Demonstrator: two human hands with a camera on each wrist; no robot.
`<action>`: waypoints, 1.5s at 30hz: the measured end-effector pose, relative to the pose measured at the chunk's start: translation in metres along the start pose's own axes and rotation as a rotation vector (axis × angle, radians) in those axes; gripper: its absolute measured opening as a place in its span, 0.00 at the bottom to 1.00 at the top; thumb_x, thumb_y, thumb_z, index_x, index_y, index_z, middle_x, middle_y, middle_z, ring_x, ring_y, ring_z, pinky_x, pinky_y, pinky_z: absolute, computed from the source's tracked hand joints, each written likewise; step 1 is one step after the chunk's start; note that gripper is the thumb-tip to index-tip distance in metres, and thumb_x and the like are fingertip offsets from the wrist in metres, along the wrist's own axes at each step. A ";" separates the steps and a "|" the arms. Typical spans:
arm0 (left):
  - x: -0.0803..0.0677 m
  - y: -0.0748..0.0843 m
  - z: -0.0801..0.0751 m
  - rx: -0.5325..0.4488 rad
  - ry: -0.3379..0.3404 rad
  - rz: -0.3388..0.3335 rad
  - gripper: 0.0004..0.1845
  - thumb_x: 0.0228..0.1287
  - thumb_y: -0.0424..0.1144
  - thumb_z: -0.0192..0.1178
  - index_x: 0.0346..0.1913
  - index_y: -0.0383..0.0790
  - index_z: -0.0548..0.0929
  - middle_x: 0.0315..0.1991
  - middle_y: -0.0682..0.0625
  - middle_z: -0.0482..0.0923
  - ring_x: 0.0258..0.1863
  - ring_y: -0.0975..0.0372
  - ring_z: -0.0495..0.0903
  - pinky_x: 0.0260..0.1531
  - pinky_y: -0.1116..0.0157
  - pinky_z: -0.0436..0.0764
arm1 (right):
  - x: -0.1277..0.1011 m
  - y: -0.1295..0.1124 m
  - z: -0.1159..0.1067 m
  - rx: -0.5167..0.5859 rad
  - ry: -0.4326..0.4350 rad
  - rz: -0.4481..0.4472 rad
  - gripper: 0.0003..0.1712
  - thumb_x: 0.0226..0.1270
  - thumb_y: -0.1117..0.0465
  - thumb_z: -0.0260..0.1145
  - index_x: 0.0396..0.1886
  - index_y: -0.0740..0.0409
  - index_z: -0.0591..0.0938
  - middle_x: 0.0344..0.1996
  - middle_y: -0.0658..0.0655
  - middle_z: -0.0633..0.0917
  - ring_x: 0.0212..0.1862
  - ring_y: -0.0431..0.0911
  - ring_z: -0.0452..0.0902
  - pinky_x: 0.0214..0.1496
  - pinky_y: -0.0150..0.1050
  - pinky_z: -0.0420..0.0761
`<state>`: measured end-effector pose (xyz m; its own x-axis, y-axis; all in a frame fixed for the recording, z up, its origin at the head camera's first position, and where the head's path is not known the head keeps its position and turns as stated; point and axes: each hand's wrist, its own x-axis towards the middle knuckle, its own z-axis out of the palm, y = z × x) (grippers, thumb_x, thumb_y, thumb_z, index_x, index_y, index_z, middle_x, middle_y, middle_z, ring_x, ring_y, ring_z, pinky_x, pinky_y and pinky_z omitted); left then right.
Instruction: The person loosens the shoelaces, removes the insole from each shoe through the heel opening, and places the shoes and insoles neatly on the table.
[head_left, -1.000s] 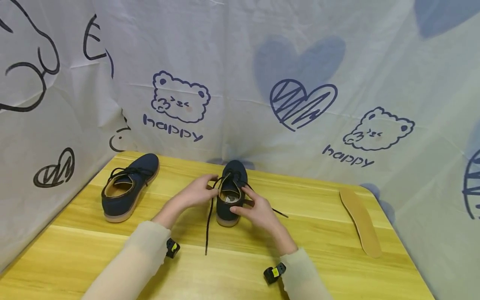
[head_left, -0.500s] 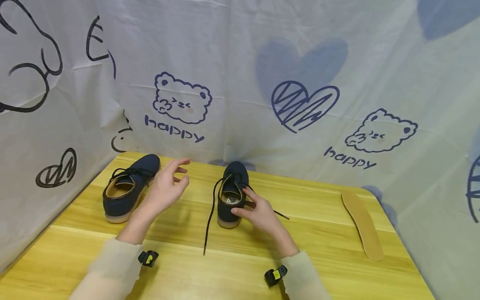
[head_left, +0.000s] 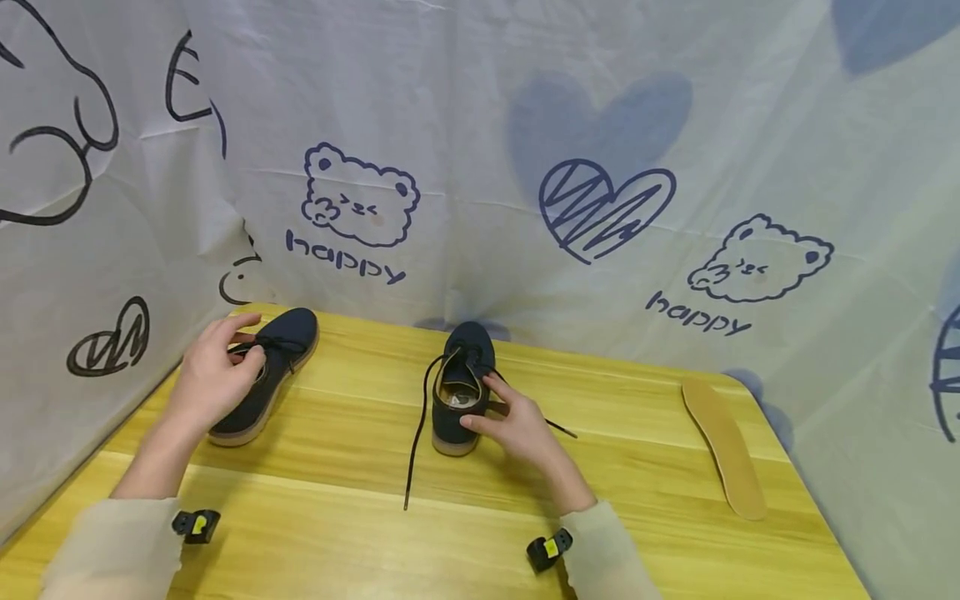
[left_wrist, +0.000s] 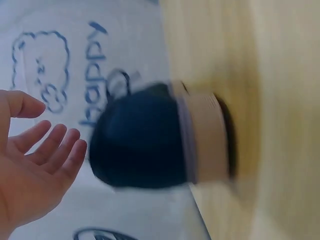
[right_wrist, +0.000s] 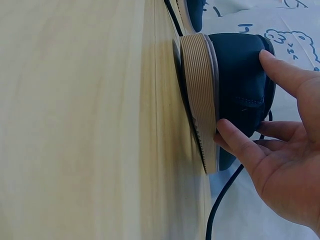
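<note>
A navy lace-up shoe (head_left: 457, 429) stands upright mid-table, toe toward the back, its black laces undone and trailing to both sides. My right hand (head_left: 517, 421) holds it at the heel and right side. In the right wrist view the thumb lies at the collar, and the other fingers are along the side down to the ribbed sole (right_wrist: 200, 90). My left hand (head_left: 217, 371) is above the opening of a second navy shoe (head_left: 300, 325), whose laces are tied. Its fingers are loosely bent, and the left wrist view shows a gap between them and the shoe's heel (left_wrist: 140, 140).
A tan insole (head_left: 723, 450) lies at the right side of the wooden table (head_left: 375, 550). White printed cloth (head_left: 480, 167) hangs behind and at both sides, close to the table's back edge. One loose shoelace (head_left: 408, 475) reaches toward the front.
My left hand has left the middle shoe's lace and moved left, over the other shoe. The freed lace now hangs onto the table. My right hand has stayed at the middle shoe.
</note>
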<state>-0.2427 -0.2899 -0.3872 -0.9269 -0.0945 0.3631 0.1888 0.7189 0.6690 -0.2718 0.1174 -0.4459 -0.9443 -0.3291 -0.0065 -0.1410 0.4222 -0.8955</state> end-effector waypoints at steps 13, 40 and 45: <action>-0.004 -0.058 -0.023 0.072 -0.153 -0.106 0.28 0.77 0.36 0.52 0.73 0.24 0.66 0.67 0.23 0.64 0.60 0.31 0.72 0.48 0.43 0.77 | 0.001 0.000 0.001 -0.003 0.017 0.002 0.47 0.69 0.53 0.75 0.82 0.57 0.63 0.82 0.57 0.57 0.70 0.62 0.73 0.65 0.52 0.80; -0.017 -0.055 -0.024 0.067 -0.337 -0.137 0.28 0.79 0.36 0.49 0.74 0.22 0.65 0.66 0.21 0.69 0.63 0.30 0.73 0.51 0.52 0.79 | -0.001 -0.003 0.001 0.002 0.008 0.006 0.47 0.69 0.53 0.75 0.82 0.57 0.63 0.82 0.56 0.57 0.70 0.61 0.73 0.64 0.52 0.80; -0.024 -0.045 -0.018 0.058 -0.367 -0.106 0.27 0.78 0.34 0.51 0.73 0.22 0.65 0.67 0.21 0.68 0.64 0.29 0.71 0.55 0.41 0.78 | -0.001 -0.003 0.001 0.006 0.013 0.006 0.47 0.69 0.53 0.75 0.82 0.57 0.63 0.83 0.56 0.57 0.70 0.61 0.73 0.65 0.52 0.80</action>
<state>-0.2233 -0.3326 -0.4143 -0.9967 0.0748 0.0308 0.0768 0.7572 0.6486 -0.2700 0.1157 -0.4436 -0.9488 -0.3157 -0.0066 -0.1334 0.4196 -0.8979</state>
